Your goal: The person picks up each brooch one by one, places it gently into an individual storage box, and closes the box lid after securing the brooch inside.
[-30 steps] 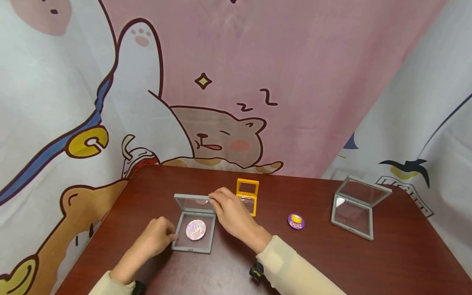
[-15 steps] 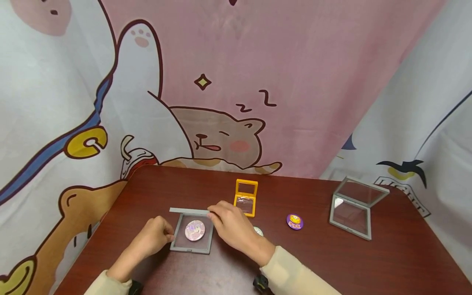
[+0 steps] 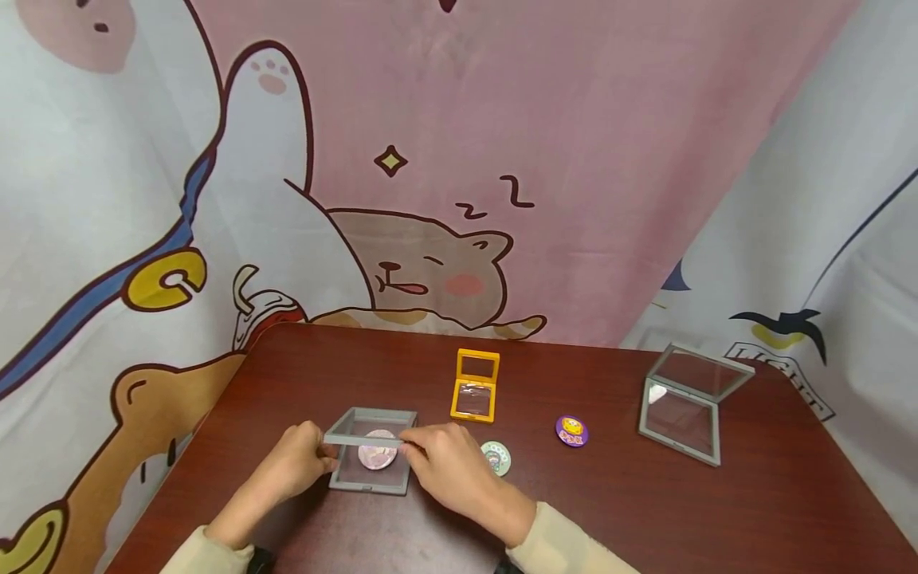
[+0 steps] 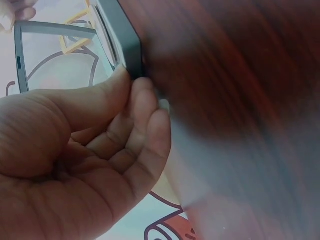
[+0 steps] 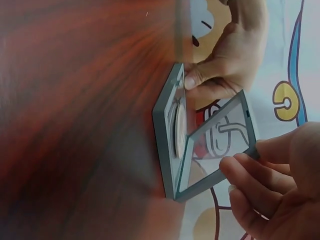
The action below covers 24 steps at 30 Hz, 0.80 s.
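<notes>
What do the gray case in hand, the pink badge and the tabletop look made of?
Gray case: likely molded plastic, matte; even color, crisp frame edges. Its lid pane: clear plastic or film; the background shows through.
Pink badge: coated tin or plastic, can't tell which; stiff-looking thin disc, smooth printed face.
Tabletop: wood or wood-look laminate, semi-gloss; reddish-brown grain, soft light reflection.

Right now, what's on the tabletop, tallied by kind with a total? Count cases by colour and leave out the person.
Gray cases: 2 (held case, far-right case)
Yellow case: 1
Round badges: 3 (pink badge, pale green badge, purple badge)
Total: 6
</notes>
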Each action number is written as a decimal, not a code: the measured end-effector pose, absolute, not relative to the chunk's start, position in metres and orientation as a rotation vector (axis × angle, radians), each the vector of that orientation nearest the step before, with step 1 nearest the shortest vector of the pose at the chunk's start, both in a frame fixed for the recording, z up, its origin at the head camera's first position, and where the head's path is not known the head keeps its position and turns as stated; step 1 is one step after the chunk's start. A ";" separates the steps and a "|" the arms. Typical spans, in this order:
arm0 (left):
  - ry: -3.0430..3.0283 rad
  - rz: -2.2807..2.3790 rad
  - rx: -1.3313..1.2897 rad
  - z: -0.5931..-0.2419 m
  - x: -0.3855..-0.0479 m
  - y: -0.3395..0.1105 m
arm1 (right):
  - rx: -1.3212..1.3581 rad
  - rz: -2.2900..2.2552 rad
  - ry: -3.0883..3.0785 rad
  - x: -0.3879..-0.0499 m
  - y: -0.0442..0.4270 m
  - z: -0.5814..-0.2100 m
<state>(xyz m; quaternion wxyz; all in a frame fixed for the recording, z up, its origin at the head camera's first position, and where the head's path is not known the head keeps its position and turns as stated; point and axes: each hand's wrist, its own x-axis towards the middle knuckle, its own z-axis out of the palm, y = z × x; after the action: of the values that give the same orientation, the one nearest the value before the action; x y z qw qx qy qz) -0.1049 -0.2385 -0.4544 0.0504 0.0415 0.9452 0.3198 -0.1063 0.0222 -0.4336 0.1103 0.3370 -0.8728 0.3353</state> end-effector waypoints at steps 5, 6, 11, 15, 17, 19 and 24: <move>2.874 0.978 0.131 -0.454 -0.105 -0.240 | 0.948 1.115 -2.623 -0.102 0.021 -0.436; 2.870 0.979 0.143 -0.453 -0.105 -0.240 | 0.941 1.139 -2.634 -0.101 0.021 -0.436; 2.854 1.000 0.211 -0.454 -0.106 -0.244 | 0.931 1.264 -2.666 -0.098 0.021 -0.440; 2.847 1.000 0.229 -0.454 -0.105 -0.246 | 0.914 1.350 -2.698 -0.098 0.021 -0.442; 2.838 0.998 0.229 -0.454 -0.105 -0.246 | 0.910 1.384 -2.716 -0.098 0.021 -0.443; 2.836 0.998 0.237 -0.454 -0.104 -0.247 | 0.911 1.430 -2.732 -0.098 0.020 -0.445; 2.826 0.978 0.273 -0.453 -0.103 -0.248 | 0.912 1.523 -2.774 -0.096 0.020 -0.447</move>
<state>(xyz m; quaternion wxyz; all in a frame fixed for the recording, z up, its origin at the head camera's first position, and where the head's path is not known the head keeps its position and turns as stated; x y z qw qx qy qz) -0.1025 -0.2483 -0.4533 0.0695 0.0907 0.9389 0.3248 -0.0963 0.0199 -0.4469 -0.0760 0.2761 -0.8399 0.4611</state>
